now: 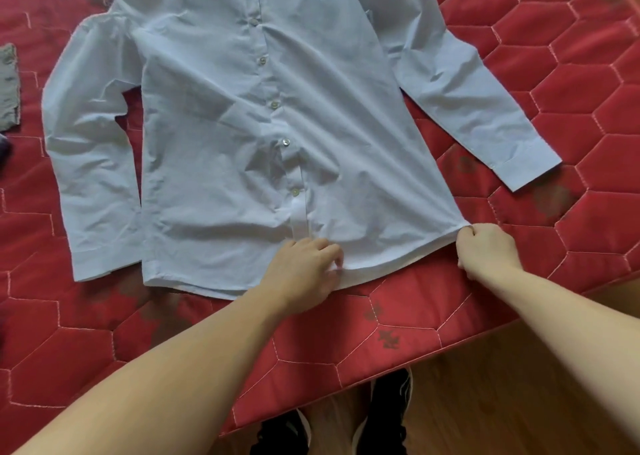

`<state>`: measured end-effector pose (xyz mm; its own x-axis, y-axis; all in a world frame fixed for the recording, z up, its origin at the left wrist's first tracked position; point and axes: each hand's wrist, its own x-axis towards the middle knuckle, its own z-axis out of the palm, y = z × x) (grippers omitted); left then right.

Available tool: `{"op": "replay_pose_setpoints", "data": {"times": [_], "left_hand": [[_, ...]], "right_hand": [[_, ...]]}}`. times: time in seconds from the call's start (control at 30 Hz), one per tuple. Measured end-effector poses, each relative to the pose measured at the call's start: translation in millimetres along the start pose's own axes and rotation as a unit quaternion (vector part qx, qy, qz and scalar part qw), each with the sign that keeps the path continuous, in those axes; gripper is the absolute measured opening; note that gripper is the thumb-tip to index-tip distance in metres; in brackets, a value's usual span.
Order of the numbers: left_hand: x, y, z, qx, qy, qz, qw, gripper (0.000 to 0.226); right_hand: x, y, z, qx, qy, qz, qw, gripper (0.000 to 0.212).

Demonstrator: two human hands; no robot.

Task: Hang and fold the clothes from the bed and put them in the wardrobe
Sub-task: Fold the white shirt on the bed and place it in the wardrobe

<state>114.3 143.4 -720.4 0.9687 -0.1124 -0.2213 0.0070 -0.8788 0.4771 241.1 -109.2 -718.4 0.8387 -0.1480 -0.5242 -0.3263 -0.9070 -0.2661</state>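
A pale blue long-sleeved button shirt (221, 115) lies flat and face up on the red quilted bed (571, 83), buttoned down the front, with both sleeves spread out to the sides. My left hand (304, 271) pinches the bottom hem near the button strip. My right hand (485, 246) is closed on the hem's right corner, pulling the cloth taut between the two hands.
A grey piece of cloth (8, 87) lies at the bed's left edge, with something dark (4, 149) just below it. The bed's near edge runs diagonally across the bottom right; beyond it are a wooden floor (519, 402) and my dark shoes (388, 416).
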Motion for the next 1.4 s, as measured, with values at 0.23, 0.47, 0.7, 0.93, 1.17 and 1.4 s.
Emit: {"op": "replay_pose_setpoints", "data": {"times": [0.23,0.47,0.7,0.93,1.17,1.4], "left_hand": [[-56.8,-59.3,-44.3,0.009,0.113,-0.14,0.984,0.031],[-139.3,-153.0,-66.9,0.141,-0.076,-0.293,0.943,0.053],[-153.6,-174.1,-62.8,0.014,0.013,-0.217,0.976,0.018],[-161.8,-195.6,-78.7,-0.17,0.079,-0.3,0.935,0.022],[-138.1,-249.1,-109.5,-0.314,0.25,-0.572,0.715,0.056],[-115.7,-239.3,-156.6,-0.541,0.282,-0.423,0.67,0.016]], "right_hand": [[-60.8,-36.2,10.0,-0.02,0.075,-0.205,0.976,0.026],[-135.2,-145.3,102.7,-0.176,-0.024,-0.53,0.829,0.042],[-151.7,-192.8,161.4,-0.256,-0.128,-0.537,0.794,0.033],[-162.2,-228.7,157.1,-0.436,-0.277,-0.464,0.719,0.016],[-162.9,-290.7,158.9,-0.362,-0.281,-0.42,0.783,0.019],[-169.1,-364.4,173.8,-0.006,-0.185,-0.378,0.907,0.013]]}}
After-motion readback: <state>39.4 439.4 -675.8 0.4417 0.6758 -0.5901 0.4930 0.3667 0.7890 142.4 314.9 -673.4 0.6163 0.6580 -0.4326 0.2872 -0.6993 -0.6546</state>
